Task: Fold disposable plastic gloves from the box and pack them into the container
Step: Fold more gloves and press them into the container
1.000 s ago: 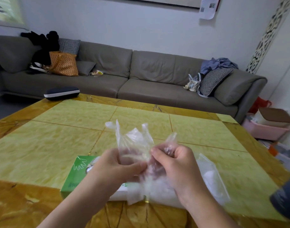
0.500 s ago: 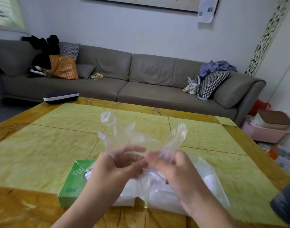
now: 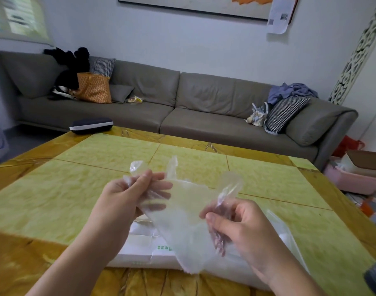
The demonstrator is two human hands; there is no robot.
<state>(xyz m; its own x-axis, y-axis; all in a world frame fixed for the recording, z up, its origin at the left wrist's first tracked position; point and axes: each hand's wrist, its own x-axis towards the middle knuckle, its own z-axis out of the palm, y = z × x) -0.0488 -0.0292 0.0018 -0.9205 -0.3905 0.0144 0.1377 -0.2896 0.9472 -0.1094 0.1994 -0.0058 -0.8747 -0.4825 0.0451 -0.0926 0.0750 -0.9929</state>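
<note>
Here a clear glove (image 3: pixel 180 212) hangs stretched between both pinching hands (image 3: pixel 182 212)

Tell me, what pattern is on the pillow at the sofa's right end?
A black-and-white houndstooth check on the pillow, seen in the head view.

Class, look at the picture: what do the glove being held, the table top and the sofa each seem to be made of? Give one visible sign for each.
Glove: thin clear plastic film; the fingers behind it show through, and it crinkles.
Table top: probably polished stone or a stone-look laminate; yellow veined panels with a glossy sheen.
Sofa: grey-brown leather or faux leather, matte; smooth with soft creases.
</note>
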